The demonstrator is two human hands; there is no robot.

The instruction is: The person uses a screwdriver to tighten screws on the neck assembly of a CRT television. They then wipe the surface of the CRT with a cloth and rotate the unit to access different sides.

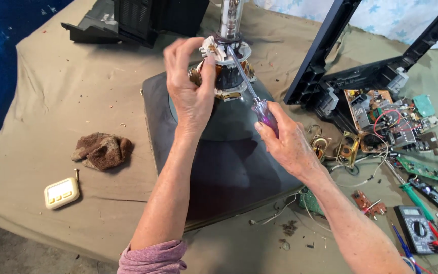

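A dark picture tube (229, 162) lies face down on a cloth-covered table, its neck pointing up. Around the neck sits a white and copper coil yoke (231, 66). My left hand (191, 86) grips the left side of that yoke. My right hand (285, 139) holds a screwdriver (252, 91) by its clear purple handle; the metal shaft slants up and left, its tip at the top of the yoke.
A black set frame (325, 56) stands at the right with circuit boards (386, 119) and wires. A multimeter (415, 228) and green screwdriver (415, 198) lie at the lower right. A brown rag (102, 149) and cream switch box (62, 193) lie left. A black casing (128, 20) is behind.
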